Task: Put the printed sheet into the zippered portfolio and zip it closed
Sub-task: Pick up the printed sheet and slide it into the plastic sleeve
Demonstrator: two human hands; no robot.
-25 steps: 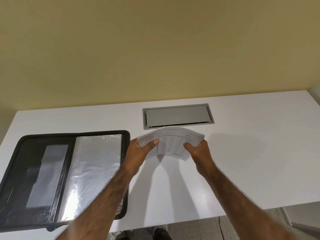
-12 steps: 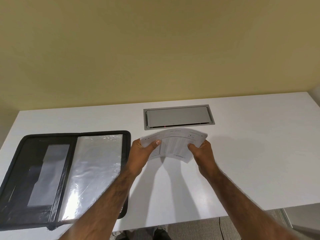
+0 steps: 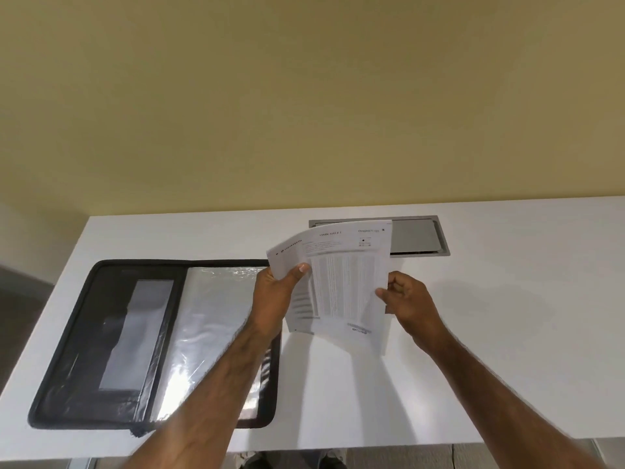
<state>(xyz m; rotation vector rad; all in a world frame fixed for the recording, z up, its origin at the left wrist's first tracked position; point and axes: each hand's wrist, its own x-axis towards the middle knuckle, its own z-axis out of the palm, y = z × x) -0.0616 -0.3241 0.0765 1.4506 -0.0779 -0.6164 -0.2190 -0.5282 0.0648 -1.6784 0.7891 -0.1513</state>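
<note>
White table [image 3: 507,350] under a yellow wall [image 3: 304,96]; left hand [image 3: 277,296] and right hand [image 3: 407,299] grip the printed sheet [image 3: 341,282]

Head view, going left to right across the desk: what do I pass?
Open portfolio → left hand → printed sheet, held up off the table → right hand. The grey desk hatch sits behind the sheet, so I leave it out of the order.

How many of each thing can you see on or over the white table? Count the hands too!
Hands: 2 (left hand, right hand)
Printed sheet: 1
Black zippered portfolio, lying open: 1
Grey hatch set in the table: 1
Total: 5
</note>
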